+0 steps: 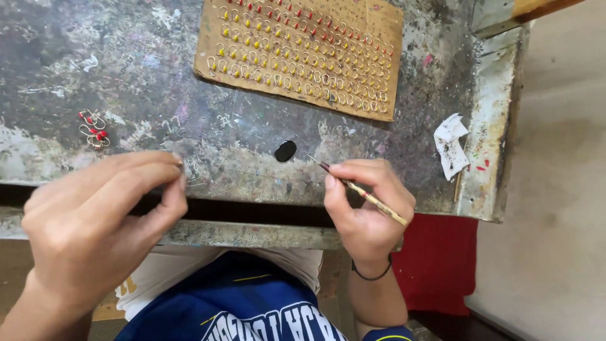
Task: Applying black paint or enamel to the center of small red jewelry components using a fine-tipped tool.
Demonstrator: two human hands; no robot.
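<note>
- Paint-stained and scuffed, the desk carries a cardboard sheet studded with rows of small wire hooks tipped yellow and red.
- A thin brush is pinched in the right hand, closed pen-like around its shaft, tip just beside a black blob.
- The left hand is pinched shut at the fingertips; what is held cannot be told.
- Loose red-tipped hooks lie near it; these are judged light, springy and best taken by the bare wire.
</note>
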